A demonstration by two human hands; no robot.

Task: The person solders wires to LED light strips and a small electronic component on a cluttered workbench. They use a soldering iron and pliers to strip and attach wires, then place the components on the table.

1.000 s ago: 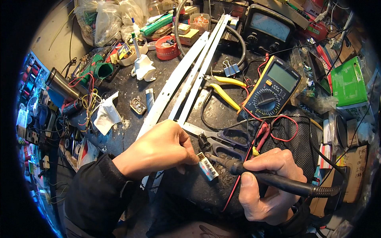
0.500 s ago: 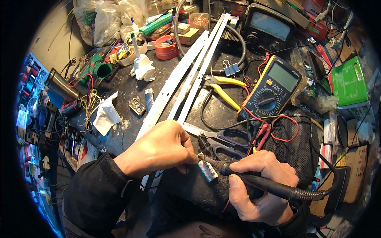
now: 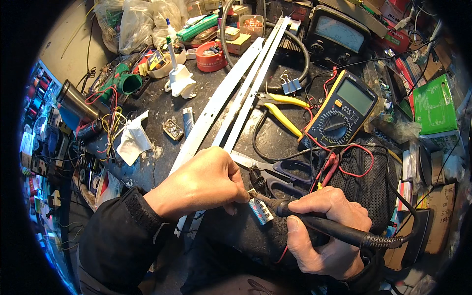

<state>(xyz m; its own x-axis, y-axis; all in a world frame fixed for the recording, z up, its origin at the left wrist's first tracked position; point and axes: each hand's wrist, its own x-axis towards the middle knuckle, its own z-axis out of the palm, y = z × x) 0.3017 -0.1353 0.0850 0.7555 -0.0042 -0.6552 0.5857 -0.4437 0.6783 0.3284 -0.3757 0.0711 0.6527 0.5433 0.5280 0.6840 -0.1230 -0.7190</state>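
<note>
My right hand is closed around the black handle of a soldering iron, its cord trailing off to the right. The iron's tip end points left, to the top of a small blue-and-white printed block. My left hand is closed in a pinch at that block's upper end; the exact hold is partly hidden by the fingers. Dark-handled scissors lie just beyond the block. Long white metal strips run away from under my left hand.
A yellow-framed multimeter with red and black leads lies at the right, beside yellow-handled pliers. Behind stand an analog meter and a red round tin. A small metal tin and a white cloth lie left.
The view has shifted slightly. The small block has turned a little, showing a different side. Both hands keep their holds, and the iron stays close to the block.
</note>
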